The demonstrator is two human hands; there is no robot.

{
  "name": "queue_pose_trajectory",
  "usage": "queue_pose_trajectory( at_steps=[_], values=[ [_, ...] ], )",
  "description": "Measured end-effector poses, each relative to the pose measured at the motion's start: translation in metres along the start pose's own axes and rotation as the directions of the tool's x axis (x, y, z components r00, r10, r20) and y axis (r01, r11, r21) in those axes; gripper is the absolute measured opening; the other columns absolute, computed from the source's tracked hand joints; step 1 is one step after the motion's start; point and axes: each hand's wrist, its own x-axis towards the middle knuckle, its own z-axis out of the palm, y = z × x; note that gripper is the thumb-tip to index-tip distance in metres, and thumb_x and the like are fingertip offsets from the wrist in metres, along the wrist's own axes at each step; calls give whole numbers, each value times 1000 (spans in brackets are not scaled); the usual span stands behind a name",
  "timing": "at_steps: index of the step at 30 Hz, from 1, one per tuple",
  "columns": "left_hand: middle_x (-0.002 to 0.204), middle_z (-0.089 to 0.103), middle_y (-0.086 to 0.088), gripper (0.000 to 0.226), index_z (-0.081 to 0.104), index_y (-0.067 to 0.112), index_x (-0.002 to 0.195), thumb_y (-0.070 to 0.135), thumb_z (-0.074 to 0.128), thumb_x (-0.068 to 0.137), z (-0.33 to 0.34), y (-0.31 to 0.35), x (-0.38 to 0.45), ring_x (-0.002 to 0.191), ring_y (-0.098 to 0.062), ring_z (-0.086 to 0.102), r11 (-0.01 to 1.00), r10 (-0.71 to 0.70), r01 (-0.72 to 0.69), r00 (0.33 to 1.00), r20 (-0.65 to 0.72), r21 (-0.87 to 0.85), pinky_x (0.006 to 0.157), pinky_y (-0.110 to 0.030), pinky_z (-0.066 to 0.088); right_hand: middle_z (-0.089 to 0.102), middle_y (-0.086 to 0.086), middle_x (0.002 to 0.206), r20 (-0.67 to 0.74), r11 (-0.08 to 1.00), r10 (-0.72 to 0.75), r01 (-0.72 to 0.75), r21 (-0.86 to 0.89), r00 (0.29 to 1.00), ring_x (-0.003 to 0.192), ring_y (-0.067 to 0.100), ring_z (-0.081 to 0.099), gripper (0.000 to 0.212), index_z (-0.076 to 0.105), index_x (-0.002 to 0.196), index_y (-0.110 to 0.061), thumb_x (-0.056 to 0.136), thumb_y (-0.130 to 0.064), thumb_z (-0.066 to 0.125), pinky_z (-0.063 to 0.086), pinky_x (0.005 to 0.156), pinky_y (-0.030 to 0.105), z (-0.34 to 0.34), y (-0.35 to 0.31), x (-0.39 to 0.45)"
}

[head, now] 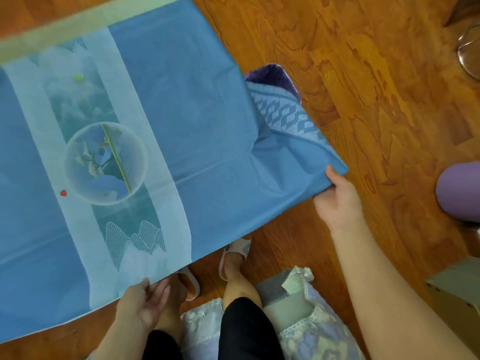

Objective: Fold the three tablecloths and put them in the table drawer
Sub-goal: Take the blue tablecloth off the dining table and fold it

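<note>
A large blue tablecloth (187, 120) with a pale printed band and a round motif lies spread flat across the left and middle of the view. My right hand (337, 196) pinches its right corner, thumb on top. My left hand (141, 302) holds the cloth's near edge, fingers under it. A second cloth (280, 107), blue with a white woven pattern and a purple underside, pokes out from beneath the blue one at its right side. A pale green strip (52, 29) shows along the blue cloth's far edge.
A wooden floor (363, 87) surrounds the cloth. My legs and white sandals (235, 253) stand at the near edge. A lace-trimmed floral cushion (311, 323) lies at bottom centre. A purple rounded object (458, 190) and a metal chair base (470, 53) sit on the right.
</note>
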Motion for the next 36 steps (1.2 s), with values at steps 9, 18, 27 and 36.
queue_pose_trajectory(
  at_steps=[9, 18, 27, 36],
  values=[
    [118, 67, -8, 20, 49, 15, 127, 13, 39, 110, 7, -7, 14, 99, -26, 69, 998, -51, 51, 998, -22, -26, 90, -42, 56, 69, 18, 123, -257, 962, 270, -252, 101, 928, 112, 33, 68, 37, 57, 136, -4, 103, -18, 53, 52, 97, 47, -42, 27, 24],
    [114, 68, -9, 30, 49, 14, 137, 12, 39, 109, 6, -8, 12, 96, -26, 68, 999, -33, 32, 999, -28, -14, 98, -43, 50, 72, 13, 119, -268, 966, 254, -257, 24, 929, 108, 29, 71, 33, 60, 133, -9, 103, -20, 53, 57, 77, 45, -50, -5, 39],
    [129, 66, -7, 18, 50, 16, 125, 14, 39, 110, 8, -8, 20, 76, -22, 72, 998, -37, 37, 999, -16, -51, 104, -41, 50, 71, 15, 120, -179, 978, 195, -205, -41, 964, 106, 26, 71, 77, 62, 125, -1, 51, 2, 83, 59, 86, 41, -52, -25, 32],
    [129, 68, -4, 37, 48, 17, 146, 14, 39, 110, 3, -14, 24, 117, -25, 66, 990, -38, 38, 999, -1, -138, 100, -41, 52, 73, 14, 118, -286, 979, 137, -173, -104, 948, 107, 27, 71, 29, 60, 130, -8, 106, -15, 45, 57, 90, 42, -52, -24, 34]
  ],
)
